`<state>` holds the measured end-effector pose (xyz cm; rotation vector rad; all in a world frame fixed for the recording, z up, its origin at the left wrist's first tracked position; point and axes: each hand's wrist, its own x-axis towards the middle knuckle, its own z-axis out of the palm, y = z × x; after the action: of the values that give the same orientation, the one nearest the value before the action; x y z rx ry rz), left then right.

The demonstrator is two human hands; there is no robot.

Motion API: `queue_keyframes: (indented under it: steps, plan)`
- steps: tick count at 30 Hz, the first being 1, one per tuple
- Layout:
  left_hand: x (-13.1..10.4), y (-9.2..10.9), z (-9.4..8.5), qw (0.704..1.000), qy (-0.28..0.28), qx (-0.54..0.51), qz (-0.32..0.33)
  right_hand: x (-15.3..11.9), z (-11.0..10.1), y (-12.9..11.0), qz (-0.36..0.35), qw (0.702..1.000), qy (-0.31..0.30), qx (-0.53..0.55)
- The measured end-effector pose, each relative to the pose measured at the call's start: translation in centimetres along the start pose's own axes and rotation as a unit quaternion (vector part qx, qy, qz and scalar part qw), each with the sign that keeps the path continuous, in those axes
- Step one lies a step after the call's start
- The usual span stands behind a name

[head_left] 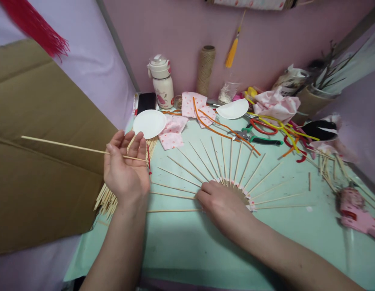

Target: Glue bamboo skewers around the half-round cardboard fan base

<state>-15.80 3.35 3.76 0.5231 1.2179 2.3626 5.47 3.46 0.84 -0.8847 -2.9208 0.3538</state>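
Note:
A thin wooden stick point(64, 145) lies across my left hand point(126, 165), pinched under the thumb with the other fingers partly spread, palm up. On the table, several sticks point(216, 153) fan out from a brown half-round card point(240, 195) edged with pink dotted fabric. My right hand point(220, 202) rests palm down on the left part of this card, fingers curled at the inner ends of the left sticks. Its fingertips are hidden, and so is whatever lies under them. Below my left hand is a bundle of sticks point(107, 202).
A cardboard sheet point(45, 161) stands at the left. Along the back are a bottle point(163, 87), a twine roll point(206, 70) and a white paper disc point(149, 124). Green-handled pliers point(266, 141), scissors point(262, 126) and a pink glue gun point(355, 212) lie to the right.

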Motion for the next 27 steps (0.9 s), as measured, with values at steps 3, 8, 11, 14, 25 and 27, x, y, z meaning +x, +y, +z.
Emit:
queue_keyframes:
  steps: [3,8,11,14,25,27]
  plan:
    - [-0.1,0.1,0.0,1.000,0.010,0.006,-0.010,-0.1,0.3,0.0,-0.005,1.000,0.008,0.004]
    - [-0.2,0.0,0.2,1.000,0.010,-0.004,-0.015,-0.2,0.1,0.1,0.006,1.000,0.018,0.020]
    - [-0.8,-0.4,0.4,0.998,-0.035,0.004,-0.044,-0.1,-0.6,0.5,0.023,0.995,0.064,0.077]
    - [-2.8,-1.2,0.8,0.980,-0.153,0.007,-0.127,-0.1,-1.5,0.9,0.040,0.968,0.178,0.174]
    - [-8.6,-3.0,0.2,0.874,-0.425,0.023,-0.235,0.1,-2.4,0.3,0.041,0.916,0.243,0.316]
    - [-8.5,-3.0,0.3,0.871,-0.431,0.027,-0.235,0.2,-2.4,0.3,0.036,0.916,0.246,0.315]
